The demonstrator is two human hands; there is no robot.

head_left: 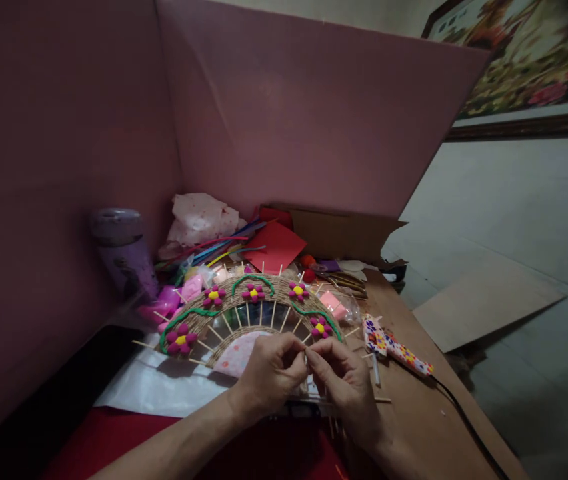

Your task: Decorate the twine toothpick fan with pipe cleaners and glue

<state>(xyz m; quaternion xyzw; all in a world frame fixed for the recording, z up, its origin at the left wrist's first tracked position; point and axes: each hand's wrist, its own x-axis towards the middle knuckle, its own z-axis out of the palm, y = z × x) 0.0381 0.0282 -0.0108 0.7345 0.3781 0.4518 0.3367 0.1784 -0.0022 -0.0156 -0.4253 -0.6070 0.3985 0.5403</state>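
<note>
My left hand and my right hand meet fingertip to fingertip, both closed in a pinch. What they pinch is too small and dark to make out. Just behind them a fan-shaped craft piece made of thin sticks woven with brown twine stands over the table. Purple flowers with yellow centres, such as one flower at its left, and green wavy strips decorate its band. A pale dotted half-circle forms its middle, partly hidden by my left hand.
A flower-patterned glue gun with a black cord lies at right on the brown board. Behind the fan are red paper, coloured strips and plastic packets. A purple tumbler stands left. Pink panels enclose the back and left.
</note>
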